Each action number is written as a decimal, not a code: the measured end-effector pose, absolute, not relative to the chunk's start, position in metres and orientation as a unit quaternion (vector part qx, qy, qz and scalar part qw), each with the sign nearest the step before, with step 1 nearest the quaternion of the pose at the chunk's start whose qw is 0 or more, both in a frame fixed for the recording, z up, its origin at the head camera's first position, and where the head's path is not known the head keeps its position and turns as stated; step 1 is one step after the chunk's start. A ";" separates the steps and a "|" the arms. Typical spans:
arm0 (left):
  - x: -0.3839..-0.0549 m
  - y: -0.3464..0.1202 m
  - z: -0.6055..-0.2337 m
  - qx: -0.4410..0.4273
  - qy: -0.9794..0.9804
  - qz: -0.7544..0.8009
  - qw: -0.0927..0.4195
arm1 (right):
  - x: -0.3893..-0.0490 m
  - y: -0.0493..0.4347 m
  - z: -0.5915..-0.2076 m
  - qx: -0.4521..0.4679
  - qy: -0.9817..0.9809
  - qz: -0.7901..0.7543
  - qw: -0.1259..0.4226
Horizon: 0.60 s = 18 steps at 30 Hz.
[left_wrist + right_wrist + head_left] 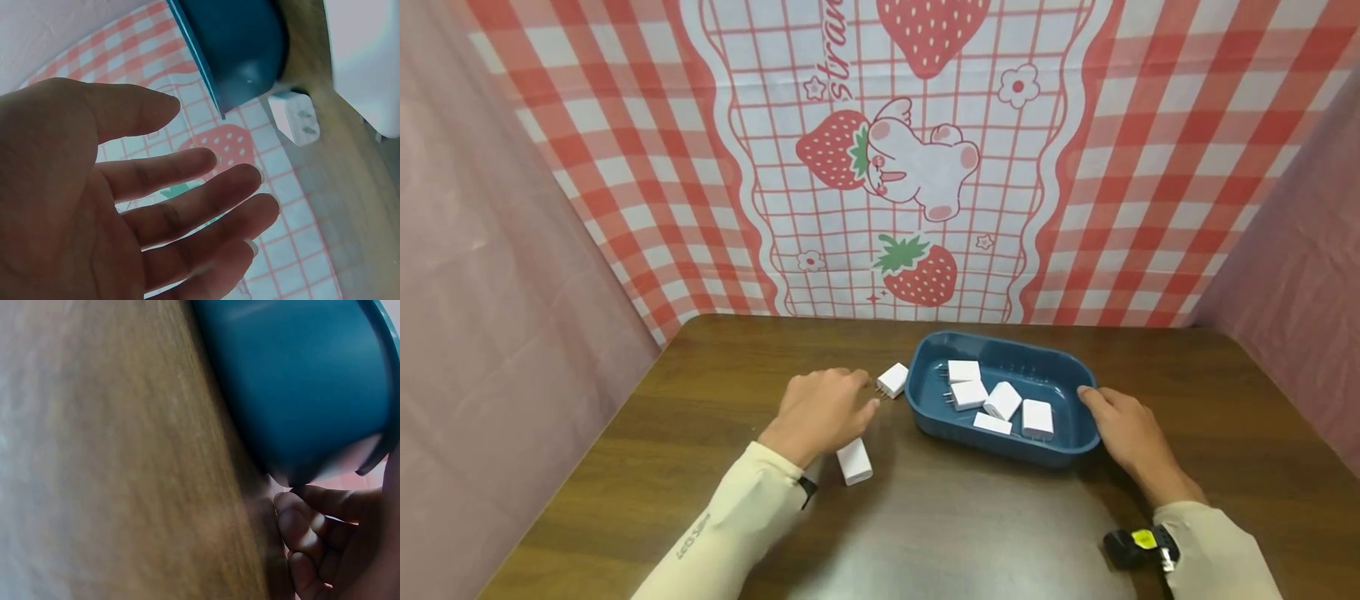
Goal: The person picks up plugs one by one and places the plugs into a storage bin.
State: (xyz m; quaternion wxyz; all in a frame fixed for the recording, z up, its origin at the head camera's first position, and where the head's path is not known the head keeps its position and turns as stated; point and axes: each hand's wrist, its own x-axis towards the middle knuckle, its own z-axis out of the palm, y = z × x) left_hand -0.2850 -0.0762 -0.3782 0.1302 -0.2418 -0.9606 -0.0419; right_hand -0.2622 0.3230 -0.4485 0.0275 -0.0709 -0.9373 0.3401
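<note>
Pale and creased, the left sleeve looms closest at seven o'clock, with the right sleeve over at four. Now look at the left grip: fingers spread and loose, holding nothing. Here's the relation that counts: the upper charger sits just off those fingertips at two o'clock, prongs pointing back toward eight, long axis running eight to two, and the left grip is clearly the nearer. At its five o'clock, just beside, lies the lower charger, stretched eleven to five. Over at three o'clock from the left, the right grip pinches the end of the tray, thumb on the rim. Five more chargers lie jumbled inside. And what surfaces! Boxy, smooth white blocks with softened edges; a glossy blue, plastic-looking tray, corners well rounded; a dark, wood-grained worktop; and, up at twelve, strawberry-printed, red-checked cloth.
</note>
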 end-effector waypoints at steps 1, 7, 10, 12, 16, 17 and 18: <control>-0.284 -0.079 -0.379 -0.242 -0.961 -0.041 0.129 | -0.262 0.323 -0.448 -0.071 -0.937 0.341 0.027; -0.281 -0.091 -0.386 -0.266 -0.955 -0.037 0.128 | -0.262 0.323 -0.447 -0.074 -0.937 0.342 0.013; -0.279 -0.097 -0.391 -0.281 -0.950 -0.029 0.130 | -0.262 0.323 -0.447 -0.074 -0.937 0.343 0.011; -0.278 -0.100 -0.395 -0.289 -0.949 -0.023 0.124 | -0.263 0.322 -0.447 -0.073 -0.937 0.343 0.010; -0.278 -0.102 -0.401 -0.305 -0.947 -0.015 0.098 | -0.262 0.322 -0.447 -0.070 -0.937 0.342 0.014; -0.277 -0.102 -0.403 -0.308 -0.947 -0.014 0.089 | -0.262 0.322 -0.447 -0.069 -0.937 0.342 0.016; -0.277 -0.102 -0.404 -0.312 -0.947 -0.011 0.080 | -0.261 0.322 -0.447 -0.069 -0.937 0.342 0.017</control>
